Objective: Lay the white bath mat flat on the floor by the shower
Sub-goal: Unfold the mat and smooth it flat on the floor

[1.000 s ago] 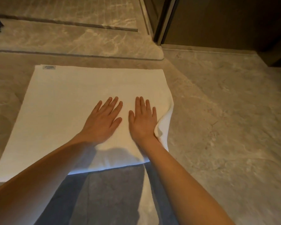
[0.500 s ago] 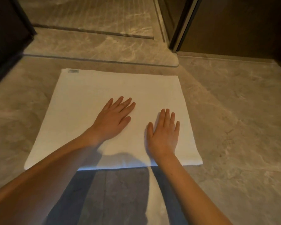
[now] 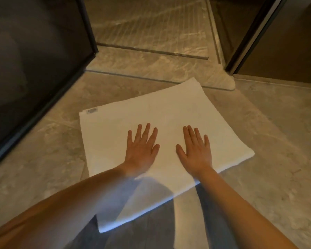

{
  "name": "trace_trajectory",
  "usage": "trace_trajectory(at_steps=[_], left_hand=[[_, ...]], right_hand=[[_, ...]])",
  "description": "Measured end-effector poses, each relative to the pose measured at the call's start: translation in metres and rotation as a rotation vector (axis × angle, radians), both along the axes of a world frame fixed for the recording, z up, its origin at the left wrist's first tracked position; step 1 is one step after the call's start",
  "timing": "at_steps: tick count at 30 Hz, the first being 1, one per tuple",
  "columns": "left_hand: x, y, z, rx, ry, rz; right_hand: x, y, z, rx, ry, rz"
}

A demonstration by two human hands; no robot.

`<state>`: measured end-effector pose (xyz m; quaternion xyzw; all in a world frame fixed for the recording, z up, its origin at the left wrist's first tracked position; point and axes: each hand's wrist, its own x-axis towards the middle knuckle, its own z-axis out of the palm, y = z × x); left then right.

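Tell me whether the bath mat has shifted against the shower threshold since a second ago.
Yes. The bath mat has turned: its far edge ran parallel to the shower threshold, but now its far right corner angles up toward it, under both flat hands.

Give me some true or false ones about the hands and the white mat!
1. Both hands press palm-down on the mat. True: the left hand and right hand lie flat with fingers spread.
2. The mat is rolled into a tube. False: it lies spread out on the floor.
3. A small label sits at the mat's far left corner. True.
4. The right hand is pinching a corner. False: it rests open, away from the corners.
5. The mat is blue. False: it is white.
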<state>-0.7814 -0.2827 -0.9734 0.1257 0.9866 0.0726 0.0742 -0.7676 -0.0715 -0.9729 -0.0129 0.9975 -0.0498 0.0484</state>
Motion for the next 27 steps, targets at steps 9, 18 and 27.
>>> trace_trajectory(at_steps=[9,18,27], left_hand=[[0.039,-0.018,0.047,-0.110,-0.061,-0.051],[0.033,-0.106,0.004,-0.059,0.018,-0.036],[0.043,-0.143,-0.005,-0.012,0.062,0.187]], right_hand=[[-0.040,-0.028,0.037,0.033,0.025,0.275],[0.032,-0.115,0.001,-0.073,-0.017,0.030],[-0.004,-0.148,-0.002,-0.062,-0.004,0.264]])
